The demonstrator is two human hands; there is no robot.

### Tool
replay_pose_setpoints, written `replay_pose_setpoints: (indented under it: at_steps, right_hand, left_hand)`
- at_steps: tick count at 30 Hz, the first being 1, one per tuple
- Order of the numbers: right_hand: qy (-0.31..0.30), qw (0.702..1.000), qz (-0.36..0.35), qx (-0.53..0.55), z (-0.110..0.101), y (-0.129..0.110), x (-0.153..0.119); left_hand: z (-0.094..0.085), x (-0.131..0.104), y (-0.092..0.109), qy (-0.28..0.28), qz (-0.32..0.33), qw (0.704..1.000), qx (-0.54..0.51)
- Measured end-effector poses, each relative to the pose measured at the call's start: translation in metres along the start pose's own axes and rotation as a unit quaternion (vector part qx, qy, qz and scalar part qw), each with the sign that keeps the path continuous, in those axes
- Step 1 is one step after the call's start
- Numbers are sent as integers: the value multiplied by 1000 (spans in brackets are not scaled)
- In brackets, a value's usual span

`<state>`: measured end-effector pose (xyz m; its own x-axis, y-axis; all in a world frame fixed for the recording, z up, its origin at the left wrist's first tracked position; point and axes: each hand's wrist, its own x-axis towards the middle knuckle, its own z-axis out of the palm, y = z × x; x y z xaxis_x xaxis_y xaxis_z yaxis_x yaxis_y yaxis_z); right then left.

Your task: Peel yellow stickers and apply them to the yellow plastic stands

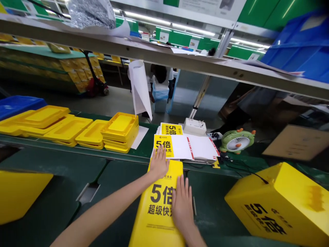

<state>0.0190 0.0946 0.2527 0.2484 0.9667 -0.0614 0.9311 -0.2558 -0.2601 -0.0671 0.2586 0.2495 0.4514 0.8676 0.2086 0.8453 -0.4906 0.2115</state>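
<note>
Pressing flat, both open hands pin a printed sticker on the yellow plastic box (156, 212) lying on the green bench: left hand (159, 164) at its far edge, right hand (182, 205) smoothing it, gripping nothing. Sticker sheets (191, 146) lie just beyond, within reach.

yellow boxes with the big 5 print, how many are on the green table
2. One box lies flat under both hands, left hand at its far end, right hand on its print. The other box sits tilted at the right. More may be out of frame.

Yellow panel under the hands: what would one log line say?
left hand: flat on yellow panel top | right hand: flat on its label | sticker sheets behind
</note>
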Motion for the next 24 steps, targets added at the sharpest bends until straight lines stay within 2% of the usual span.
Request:
replay_pose_setpoints:
  at_steps: [2,3,5,7,11,13,14,16,18,22,23,24]
  right_hand:
    - [-39,999,16,-11,6,-1,-39]
    - [-56,998,18,-16,8,-1,-51]
    - [-72,997,3,-15,7,-2,-55]
    - [-60,998,-17,9,1,-1,-32]
    - [-14,998,-3,65,-11,0,57]
    - [-4,996,1,84,-12,0,96]
    - [0,996,5,93,-12,-1,108]
    - [11,994,15,110,-11,-2,113]
    - [17,991,24,127,-10,-1,92]
    - [1,983,38,179,0,10,5]
    - [-1,976,50,212,6,13,-16]
    - [2,950,65,305,12,17,-33]
  left_hand:
    - [2,15,-1,19,-12,1000,0]
    - [1,13,1,25,-13,1000,1]
    - [-4,-11,9,30,-4,1000,5]
    - [-12,-53,21,24,24,999,11]
    - [-30,-154,45,21,81,996,29]
    - [-36,-185,52,43,118,992,33]
    - [-37,-191,52,37,129,991,27]
    - [-37,-181,46,-4,123,992,4]
    - [-32,-143,34,-54,81,995,-16]
    - [-12,-36,11,-31,-31,999,-19]
    - [-8,-15,12,-28,-53,998,-23]
    - [-6,0,16,-26,-63,997,-29]
